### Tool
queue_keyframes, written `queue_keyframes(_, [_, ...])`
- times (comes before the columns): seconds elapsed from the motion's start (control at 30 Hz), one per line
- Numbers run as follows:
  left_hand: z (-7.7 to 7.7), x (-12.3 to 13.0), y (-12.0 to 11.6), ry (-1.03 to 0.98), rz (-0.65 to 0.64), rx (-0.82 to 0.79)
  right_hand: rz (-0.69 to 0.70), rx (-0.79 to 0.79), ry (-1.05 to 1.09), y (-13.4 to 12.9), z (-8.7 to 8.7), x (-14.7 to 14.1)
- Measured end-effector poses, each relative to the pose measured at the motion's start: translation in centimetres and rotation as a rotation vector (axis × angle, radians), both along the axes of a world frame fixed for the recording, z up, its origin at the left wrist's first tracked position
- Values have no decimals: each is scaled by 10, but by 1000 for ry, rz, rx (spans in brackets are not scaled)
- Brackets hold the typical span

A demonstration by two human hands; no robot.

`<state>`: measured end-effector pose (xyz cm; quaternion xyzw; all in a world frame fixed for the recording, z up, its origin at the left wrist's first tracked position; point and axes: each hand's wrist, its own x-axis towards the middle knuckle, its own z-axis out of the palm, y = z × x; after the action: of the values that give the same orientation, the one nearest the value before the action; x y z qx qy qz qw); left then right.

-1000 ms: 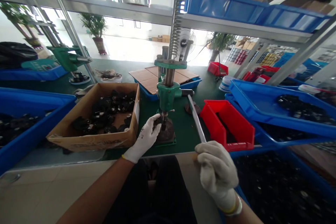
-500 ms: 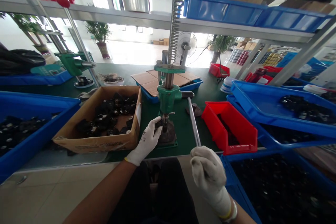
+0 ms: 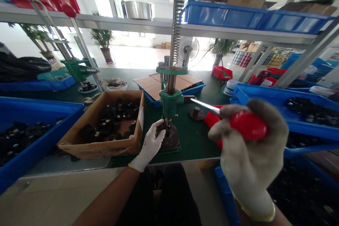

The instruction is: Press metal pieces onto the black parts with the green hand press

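A green hand press (image 3: 171, 100) stands on the bench in front of me, a coil spring (image 3: 175, 31) rising above it. My left hand (image 3: 151, 143), in a white glove, pinches a small black part (image 3: 162, 130) under the ram, on the press base (image 3: 171, 141). My gloved right hand (image 3: 249, 152) is wrapped round the red knob (image 3: 248, 125) at the end of the metal press lever (image 3: 206, 106). The lever slopes out to the right and towards me. Some of the black part is hidden by my left fingers.
To the left are a cardboard box (image 3: 100, 150) of black parts and a blue bin (image 3: 42, 104). A red bin (image 3: 212, 120) sits partly behind my right hand. Blue trays (image 3: 265, 93) stack at right. A shelf (image 3: 148, 24) crosses above. Another press (image 3: 76, 69) stands back left.
My right hand has moved up and to the right with the lever, which has swung from steeply down to a shallower slope; the red knob now shows. My left hand stays at the press base.
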<state>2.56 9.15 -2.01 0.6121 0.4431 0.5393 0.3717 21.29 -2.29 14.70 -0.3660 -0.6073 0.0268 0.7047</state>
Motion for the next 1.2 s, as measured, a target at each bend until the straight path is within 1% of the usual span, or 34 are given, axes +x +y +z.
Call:
queue_keyframes(0.07, [4,4,-1,-87,21,-49,80,-64,51,35,44,0])
queue_keyframes(0.1, [7,6,-2,-144,38,-73,127,-106,46,55,63,1])
queue_keyframes(0.13, [10,7,-3,-211,55,-97,174,-171,23,74,77,2])
queue_keyframes(0.17, [14,8,-4,-291,70,-123,193,-221,15,90,85,3])
queue_keyframes(0.2, [18,8,-6,-381,77,-153,189,-250,25,102,87,2])
queue_keyframes(0.23, [22,8,-9,-471,75,-187,159,-256,53,108,81,0])
queue_keyframes(0.27, [26,8,-13,-554,67,-223,101,-240,96,109,68,-4])
queue_keyframes(0.3, [29,8,-18,-625,53,-262,19,-216,147,105,49,-10])
queue_keyframes(0.33, [32,8,-25,-680,36,-303,-47,-211,178,97,24,-18])
queue_keyframes(0.37, [33,8,-34,-717,17,-341,-116,-238,193,86,-4,-26])
queue_keyframes(0.4, [33,9,-43,-740,-2,-370,-135,-293,147,73,-34,-34])
queue_keyframes(0.43, [31,10,-53,-750,-19,-391,-49,-417,16,61,-61,-41])
queue_keyframes(0.47, [28,10,-63,-748,-31,-404,13,-496,-62,49,-86,-47])
queue_keyframes(0.5, [26,10,-74,-732,-38,-409,61,-536,-131,39,-105,-52])
queue_keyframes(0.53, [23,8,-84,-691,-44,-409,101,-547,-179,31,-120,-55])
queue_keyframes(0.57, [21,5,-94,-622,-47,-403,114,-519,-203,25,-130,-56])
queue_keyframes(0.63, [22,-7,-111,-387,-40,-349,119,-411,-276,16,-137,-54])
queue_keyframes(0.73, [28,-31,-131,136,-70,-117,142,-228,-525,7,-135,-47])
queue_keyframes(0.8, [26,-48,-142,356,-77,4,155,-140,-681,3,-135,-45])
queue_keyframes(0.87, [15,-61,-152,462,-8,123,174,-98,-751,-1,-137,-47])
queue_keyframes(0.93, [-3,-73,-160,598,50,273,209,-81,-744,-3,-141,-51])
queue_keyframes(1.0, [-22,-83,-167,763,15,410,239,-84,-699,-6,-146,-58])
queue_keyframes(1.07, [-34,-91,-173,851,-34,437,266,-113,-644,-8,-149,-63])
queue_keyframes(1.1, [-37,-95,-175,864,-25,437,287,-123,-617,-8,-149,-65])
queue_keyframes(1.2, [-35,-107,-184,818,69,413,349,-116,-550,-9,-147,-69])
